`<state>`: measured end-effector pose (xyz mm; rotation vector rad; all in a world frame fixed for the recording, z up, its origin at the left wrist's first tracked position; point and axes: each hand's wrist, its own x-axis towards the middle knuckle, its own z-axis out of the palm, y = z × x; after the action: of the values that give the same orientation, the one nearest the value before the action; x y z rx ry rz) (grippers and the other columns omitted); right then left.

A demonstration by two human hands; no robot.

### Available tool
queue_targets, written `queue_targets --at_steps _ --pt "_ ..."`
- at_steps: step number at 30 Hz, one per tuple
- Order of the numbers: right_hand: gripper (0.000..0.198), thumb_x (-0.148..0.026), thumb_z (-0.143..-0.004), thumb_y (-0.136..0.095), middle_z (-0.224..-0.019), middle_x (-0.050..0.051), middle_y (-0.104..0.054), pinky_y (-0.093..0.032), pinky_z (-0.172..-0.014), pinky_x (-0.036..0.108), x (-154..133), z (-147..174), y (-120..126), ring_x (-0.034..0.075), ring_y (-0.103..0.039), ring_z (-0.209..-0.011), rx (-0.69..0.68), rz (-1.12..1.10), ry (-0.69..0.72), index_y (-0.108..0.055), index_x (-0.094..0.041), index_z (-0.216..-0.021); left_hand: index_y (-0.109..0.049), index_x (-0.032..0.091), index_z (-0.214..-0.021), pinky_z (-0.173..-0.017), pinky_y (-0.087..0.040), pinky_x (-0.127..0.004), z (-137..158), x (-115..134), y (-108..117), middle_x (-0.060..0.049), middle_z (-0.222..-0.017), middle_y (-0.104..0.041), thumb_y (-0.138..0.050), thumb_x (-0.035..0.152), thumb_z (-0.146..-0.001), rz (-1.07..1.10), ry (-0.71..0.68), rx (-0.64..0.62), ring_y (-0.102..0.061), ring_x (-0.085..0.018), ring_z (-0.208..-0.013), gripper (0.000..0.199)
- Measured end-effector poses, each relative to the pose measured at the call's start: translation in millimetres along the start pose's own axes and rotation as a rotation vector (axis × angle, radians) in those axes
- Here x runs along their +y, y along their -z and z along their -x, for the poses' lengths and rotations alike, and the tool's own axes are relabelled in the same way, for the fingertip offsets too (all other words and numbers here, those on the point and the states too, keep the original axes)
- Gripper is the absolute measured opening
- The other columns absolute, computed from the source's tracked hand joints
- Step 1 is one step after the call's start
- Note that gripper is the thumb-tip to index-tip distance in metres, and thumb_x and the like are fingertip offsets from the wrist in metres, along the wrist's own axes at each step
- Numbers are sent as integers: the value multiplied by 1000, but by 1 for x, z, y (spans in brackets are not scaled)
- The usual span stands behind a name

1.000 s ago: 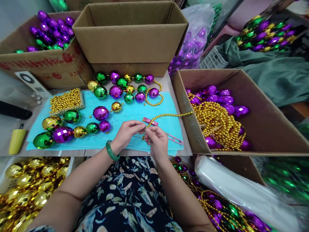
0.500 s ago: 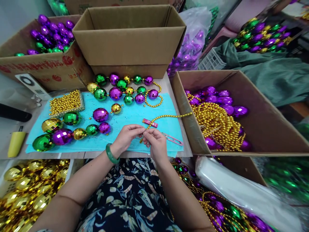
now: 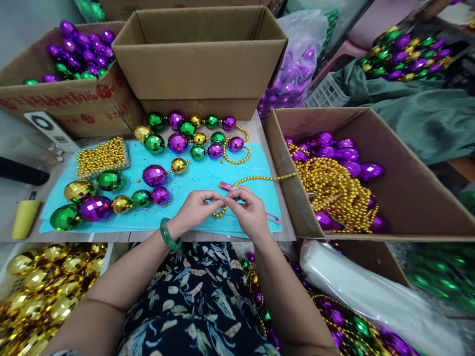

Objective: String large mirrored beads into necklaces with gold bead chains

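Both hands meet over the blue sheet point(image 3: 193, 188) near the table's front edge, their fingertips pinched together. My left hand point(image 3: 200, 206), below a green bangle, and my right hand point(image 3: 248, 210) are closed on a gold bead string point(image 3: 265, 177). Its far end reaches the box on the right, and a short curl of it hangs below my fingertips. The exact spot they pinch is too small to make out. Behind my right hand lies a small pink-labelled piece point(image 3: 225, 186). A pink tool point(image 3: 273, 217) shows partly beside that hand.
Strung green, purple and gold faceted balls point(image 3: 178, 143) lie left and behind. A tray of small gold beads point(image 3: 102, 157) stands at left. A cardboard box point(image 3: 408, 173) at right holds gold strings and purple balls. Another box point(image 3: 200, 69) stands at the back.
My right hand has shifted slightly right and turned, covering more of the pink tool. The gold string's near end now curls below my fingertips.
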<state>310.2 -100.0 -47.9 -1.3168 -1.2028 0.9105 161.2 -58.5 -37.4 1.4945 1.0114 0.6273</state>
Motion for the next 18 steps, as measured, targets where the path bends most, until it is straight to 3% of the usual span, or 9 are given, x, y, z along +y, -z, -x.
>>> queue_targets --at_steps 7,12,18 --pt "10 -20 -75 -59 -75 2 -53 -40 -53 24 -2 2 -1 15 -52 -75 127 -59 4 -58 -18 -65 -72 14 -74 -60 -39 -24 -5 -6 3 -5 -73 -68 -73 34 -65 378 285 -169 -56 -12 -67 22" --pt "10 -24 -79 -58 -81 3 -53 -41 -52 25 6 1 6 15 -52 -74 222 -60 14 -58 -18 -71 -72 13 -69 -67 -38 -26 -8 -12 1 -5 -72 -68 -77 29 -61 505 346 -103 -56 -12 -68 19" --pt "10 -15 -83 -52 -77 3 -53 -45 -64 30 26 7 -5 17 -53 -77 300 336 270 -54 -20 -74 -69 14 -66 -65 -38 -25 -11 -9 -6 -5 -72 -68 -74 25 -61 794 393 44 -58 -13 -72 13"
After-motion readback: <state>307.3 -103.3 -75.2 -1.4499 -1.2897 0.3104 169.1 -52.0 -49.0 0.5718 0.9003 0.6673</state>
